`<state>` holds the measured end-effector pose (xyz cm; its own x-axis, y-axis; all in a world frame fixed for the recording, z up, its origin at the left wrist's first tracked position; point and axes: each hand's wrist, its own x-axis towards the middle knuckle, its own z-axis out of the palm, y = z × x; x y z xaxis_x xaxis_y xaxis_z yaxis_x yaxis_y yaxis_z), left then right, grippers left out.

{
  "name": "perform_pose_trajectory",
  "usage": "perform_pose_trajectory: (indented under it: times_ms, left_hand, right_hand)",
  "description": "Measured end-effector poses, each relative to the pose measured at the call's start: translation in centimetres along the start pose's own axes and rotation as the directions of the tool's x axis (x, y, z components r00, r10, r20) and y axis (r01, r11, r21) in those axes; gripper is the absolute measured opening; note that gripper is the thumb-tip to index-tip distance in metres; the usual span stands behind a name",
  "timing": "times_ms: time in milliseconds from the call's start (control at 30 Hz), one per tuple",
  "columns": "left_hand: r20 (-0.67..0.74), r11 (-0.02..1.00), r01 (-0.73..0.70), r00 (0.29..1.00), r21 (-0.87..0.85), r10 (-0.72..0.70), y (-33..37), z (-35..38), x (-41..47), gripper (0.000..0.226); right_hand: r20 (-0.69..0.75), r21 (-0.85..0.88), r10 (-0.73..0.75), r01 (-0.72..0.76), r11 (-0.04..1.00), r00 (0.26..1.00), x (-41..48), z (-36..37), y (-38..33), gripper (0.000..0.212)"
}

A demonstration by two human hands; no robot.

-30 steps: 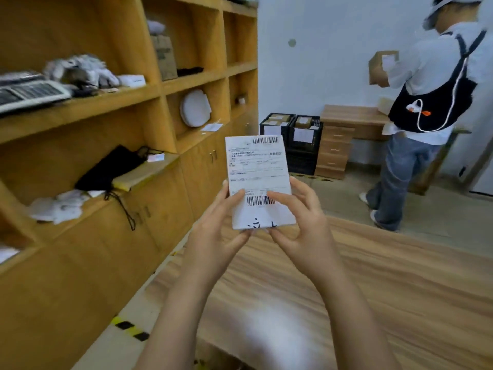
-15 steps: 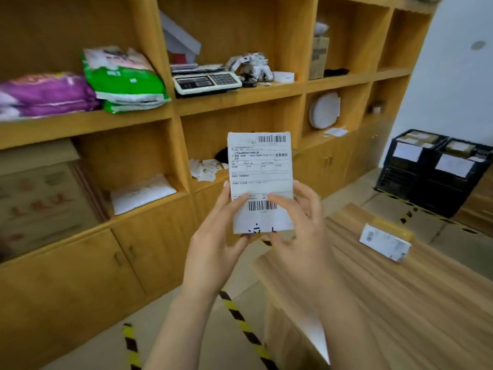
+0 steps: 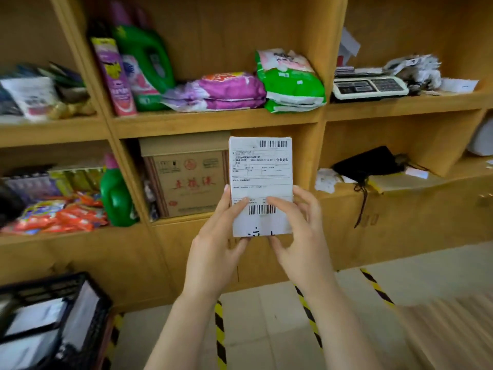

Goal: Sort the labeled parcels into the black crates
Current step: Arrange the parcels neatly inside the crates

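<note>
Both hands are gripping the parcel [image 3: 261, 182] upright before the shelves [image 3: 213, 121]: left hand [image 3: 216, 247] pinching its lower left edge, right hand [image 3: 301, 233] its lower right. Crate [image 3: 90, 311] is sitting low left.

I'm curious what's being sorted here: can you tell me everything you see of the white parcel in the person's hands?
The parcel is a small, flat white packet, held upright before wooden shelves. A printed shipping label covers its face, with one barcode at the top, another lower down and black handwriting along the bottom. The left hand and right hand pinch its lower half.
</note>
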<state>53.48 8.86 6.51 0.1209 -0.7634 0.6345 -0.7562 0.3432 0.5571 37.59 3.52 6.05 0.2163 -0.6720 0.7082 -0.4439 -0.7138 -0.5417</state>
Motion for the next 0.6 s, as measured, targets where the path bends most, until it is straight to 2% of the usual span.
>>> perform_pose_trajectory:
  times_ms: [267,367,600]
  left_hand:
    - [-0.172,0.979,0.156,0.976,0.134,-0.132,-8.9,-7.7,-0.7,0.076]
    - [-0.229,0.957,0.226,0.956,0.181,-0.183,-11.9,-9.5,-1.2,0.078]
    - [-0.410,0.864,0.411,0.870,0.292,-0.275,-18.5,-13.7,-0.5,0.072]
  right_hand:
    - [0.189,0.191,-0.108,0.071,0.979,0.976,3.8,11.9,-3.9,0.064]
    - [0.292,0.279,-0.137,0.053,0.959,0.946,4.9,16.1,-4.5,0.064]
    - [0.423,0.475,-0.286,0.058,0.878,0.860,9.4,27.3,-6.4,0.064]
